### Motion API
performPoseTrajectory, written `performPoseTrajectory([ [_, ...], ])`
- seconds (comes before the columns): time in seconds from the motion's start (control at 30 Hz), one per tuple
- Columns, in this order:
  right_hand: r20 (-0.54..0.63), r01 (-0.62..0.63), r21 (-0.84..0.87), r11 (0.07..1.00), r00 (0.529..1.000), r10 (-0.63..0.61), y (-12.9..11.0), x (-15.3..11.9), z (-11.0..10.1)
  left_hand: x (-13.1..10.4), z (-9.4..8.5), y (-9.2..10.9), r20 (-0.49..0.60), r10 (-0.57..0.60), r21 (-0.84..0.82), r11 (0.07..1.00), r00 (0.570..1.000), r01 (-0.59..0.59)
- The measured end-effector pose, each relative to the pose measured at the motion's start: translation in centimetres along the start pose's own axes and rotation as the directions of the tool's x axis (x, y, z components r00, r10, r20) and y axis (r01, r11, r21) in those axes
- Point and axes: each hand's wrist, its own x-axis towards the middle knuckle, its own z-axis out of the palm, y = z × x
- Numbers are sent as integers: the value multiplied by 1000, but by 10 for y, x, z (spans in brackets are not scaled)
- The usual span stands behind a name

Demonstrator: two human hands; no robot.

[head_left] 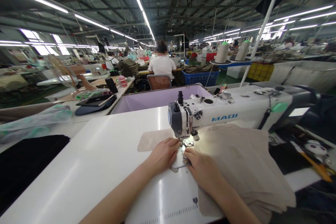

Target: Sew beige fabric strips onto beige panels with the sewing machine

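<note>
The widest room for moving was given by the white tabletop (105, 154) to the left of the left forearm. Its far edge was bordered by a lilac-walled bin (157, 101), and black cloth (34, 168) was seen along its left edge. On the right, room was narrowed by the sewing machine (223, 112) and by layered beige fabric (244, 161), spread out below the machine's arm.

A small beige piece (149, 140) was laid flat just left of the needle area, with its 2 rounded left corners exposed. Its right part was covered by the left hand (164, 154), which was flattened palm down, fingers together and extended toward the needle area. The right hand (203, 168) was held narrow, its bent fingers set at the light plate (179, 161); whether anything was pinched there could not be told.
</note>
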Motion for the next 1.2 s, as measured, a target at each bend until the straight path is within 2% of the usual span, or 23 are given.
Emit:
performPoseTrajectory([
  [0.1,9,-17,1,1000,1000,17,-1,-4,0,-4,4,3,-51,-47,10,999,998,47],
  [0.23,7,-23,15,1000,1000,23,-1,-10,0,-10,3,24,8,-122,23,992,992,122],
  [0.33,28,-4,32,999,1000,4,-3,-16,1,-15,2,40,53,-79,-19,997,995,80],
  [0.43,66,-8,11,1000,998,7,-5,-21,0,-19,4,47,42,-49,-33,998,998,50],
  [0.7,82,-1,-24,1000,997,3,-4,-16,-3,-18,6,37,25,-18,-10,1000,1000,19],
  [0.93,66,-8,-29,1000,998,10,-4,3,-9,-2,3,15,22,-18,-9,1000,1000,18],
  [1.07,53,-8,-28,1000,999,10,-3,10,-9,8,-2,7,24,-49,18,999,999,48],
  [1.2,44,-15,-31,999,999,16,-4,6,-6,9,-1,7,20,-88,22,996,996,88],
])
